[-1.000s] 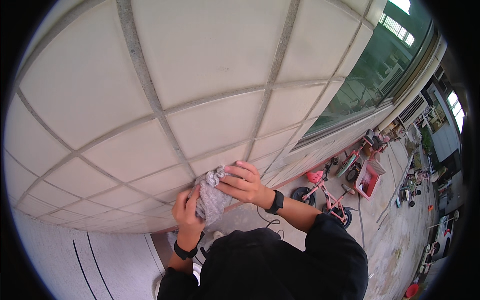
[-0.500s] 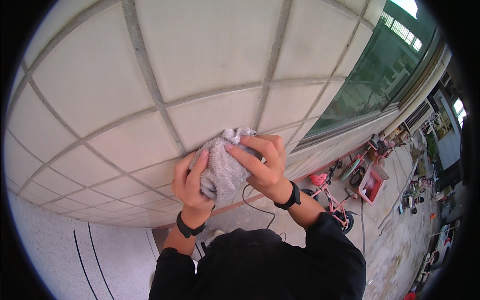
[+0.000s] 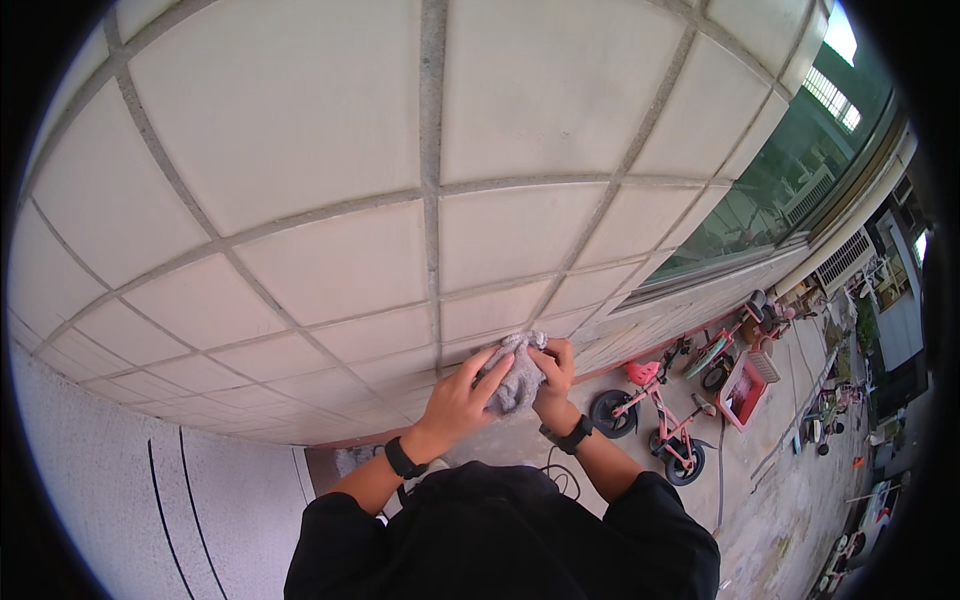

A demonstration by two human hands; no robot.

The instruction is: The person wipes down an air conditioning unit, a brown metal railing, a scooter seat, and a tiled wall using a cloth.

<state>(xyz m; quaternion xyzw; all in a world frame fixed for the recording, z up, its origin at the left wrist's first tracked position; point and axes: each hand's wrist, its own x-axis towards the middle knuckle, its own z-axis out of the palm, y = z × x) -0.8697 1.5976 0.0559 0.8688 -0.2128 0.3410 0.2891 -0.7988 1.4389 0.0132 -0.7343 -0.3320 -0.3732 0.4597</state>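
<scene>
A bunched grey terry cloth (image 3: 517, 383) is held between both my hands, close in front of the white tiled wall (image 3: 330, 260). My left hand (image 3: 462, 400) grips its left side, with thumb and fingers bent over the fabric. From the right, my right hand (image 3: 555, 382) pinches the other side, its fingers curled around the edge. Whether the cloth touches the tiles cannot be made out. Each wrist wears a black band.
A green-tinted window (image 3: 770, 190) is set in the wall at the right. Below it stand a pink children's bicycle (image 3: 665, 425) and a red-pink crate (image 3: 743, 390) on the concrete ground. A dark cable (image 3: 563, 473) lies near my body. Pale speckled paving (image 3: 100, 480) is at the lower left.
Both hands have moved down and to the right in the picture with the cloth, which now looks smaller and more tightly bunched. The view has shifted along the wall.
</scene>
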